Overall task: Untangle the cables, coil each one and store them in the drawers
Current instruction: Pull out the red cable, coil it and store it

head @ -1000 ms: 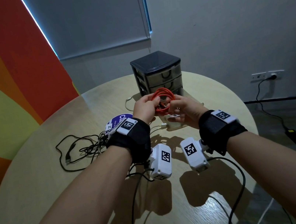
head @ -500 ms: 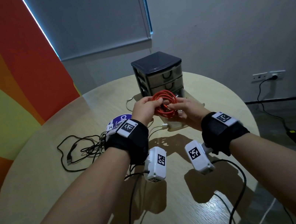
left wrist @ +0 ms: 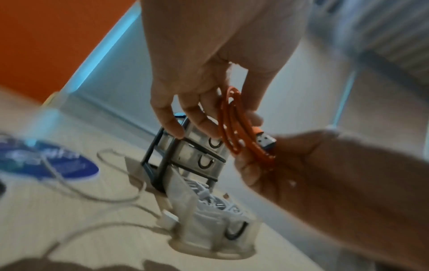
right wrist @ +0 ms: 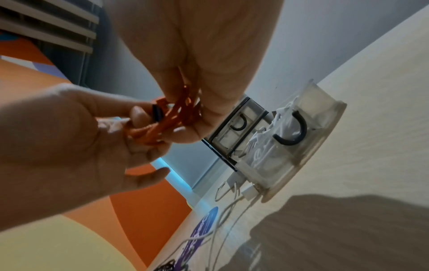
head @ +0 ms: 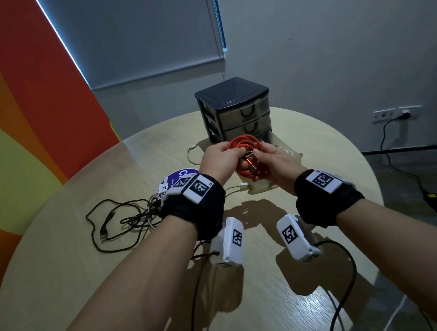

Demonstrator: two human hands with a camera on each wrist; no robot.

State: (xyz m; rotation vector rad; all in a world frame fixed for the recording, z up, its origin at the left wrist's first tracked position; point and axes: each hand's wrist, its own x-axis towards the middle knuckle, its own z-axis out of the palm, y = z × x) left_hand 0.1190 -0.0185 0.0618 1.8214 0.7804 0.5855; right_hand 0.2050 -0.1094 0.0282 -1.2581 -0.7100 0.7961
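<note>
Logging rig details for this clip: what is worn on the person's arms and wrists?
Bare forearms. Each wrist has a black wrist wrap topped by a white tag with a black square marker, and a white camera unit below, marked likewise, trailing a black cable.

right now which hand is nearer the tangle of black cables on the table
Left. The left hand holds the orange cable coil on the side toward the black cable tangle, which lies by its wrist; the right hand is on the coil's far side.

Black wristbands carry white coded camera modules.
</note>
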